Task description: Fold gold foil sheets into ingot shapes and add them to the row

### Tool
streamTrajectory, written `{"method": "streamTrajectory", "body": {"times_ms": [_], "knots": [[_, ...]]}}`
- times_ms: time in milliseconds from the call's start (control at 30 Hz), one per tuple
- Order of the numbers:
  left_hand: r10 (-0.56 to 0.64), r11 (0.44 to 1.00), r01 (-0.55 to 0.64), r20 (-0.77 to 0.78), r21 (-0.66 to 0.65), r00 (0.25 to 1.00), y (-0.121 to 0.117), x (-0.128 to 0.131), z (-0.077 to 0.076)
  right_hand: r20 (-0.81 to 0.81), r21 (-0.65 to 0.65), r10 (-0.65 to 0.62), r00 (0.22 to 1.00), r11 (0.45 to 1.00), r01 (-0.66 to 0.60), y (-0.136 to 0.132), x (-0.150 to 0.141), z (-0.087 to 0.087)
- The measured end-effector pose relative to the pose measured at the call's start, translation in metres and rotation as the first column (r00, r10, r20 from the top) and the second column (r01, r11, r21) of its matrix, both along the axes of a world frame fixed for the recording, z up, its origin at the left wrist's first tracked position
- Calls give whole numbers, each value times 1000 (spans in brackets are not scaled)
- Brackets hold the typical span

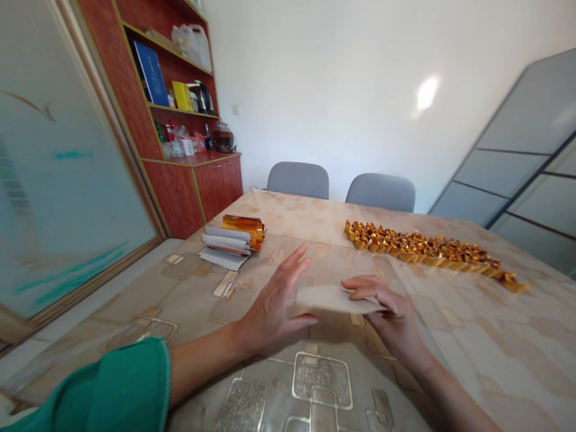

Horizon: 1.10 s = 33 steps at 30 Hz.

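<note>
Head view: right grip [389,309] pinches, partly hiding, a pale, blurred sheet [326,299]; left grip [276,300] spreads open near it, folded gold strip [423,247] beyond.

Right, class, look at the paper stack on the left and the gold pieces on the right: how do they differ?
The paper stack shows both pale grey and gold; the gold pieces look gold throughout. The paper stack is a compact bundle of sheets, while the gold pieces form a long, bumpy band. Both have shiny gold surfaces.
</note>
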<state>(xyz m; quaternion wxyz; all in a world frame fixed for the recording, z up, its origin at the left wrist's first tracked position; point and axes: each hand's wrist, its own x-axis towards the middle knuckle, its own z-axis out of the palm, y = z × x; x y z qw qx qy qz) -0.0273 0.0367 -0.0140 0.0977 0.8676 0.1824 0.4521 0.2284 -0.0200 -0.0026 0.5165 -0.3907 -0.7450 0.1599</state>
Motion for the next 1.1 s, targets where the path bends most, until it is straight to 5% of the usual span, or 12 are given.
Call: {"method": "streamTrajectory", "body": {"times_ms": [100, 233, 333, 467, 767, 1100], "knots": [[-54, 994, 67, -142, 89, 988, -10, -1, -1, 318, 184, 83, 944, 972, -148, -13, 1, 0], [-71, 978, 149, -437, 148, 897, -27, -5, -7, 609, -42, 171, 775, 982, -183, -36, 11, -8], [-107, 982, 173, -514, 81, 851, -38, -7, -14, 615, -260, 282, 737, 954, -149, -50, 23, -15], [-121, 992, 123, -463, -27, 878, -43, -7, -19, 472, -353, 328, 818, 921, -165, -58, 31, -18], [30, 959, -133, -376, -251, 926, -33, 2, -17, 287, -447, 29, 957, 888, 107, -39, 23, -18], [6, 985, -82, -439, -155, 898, -20, 11, -16, 536, -257, -211, 818, 882, 395, -23, 14, -35]]}}
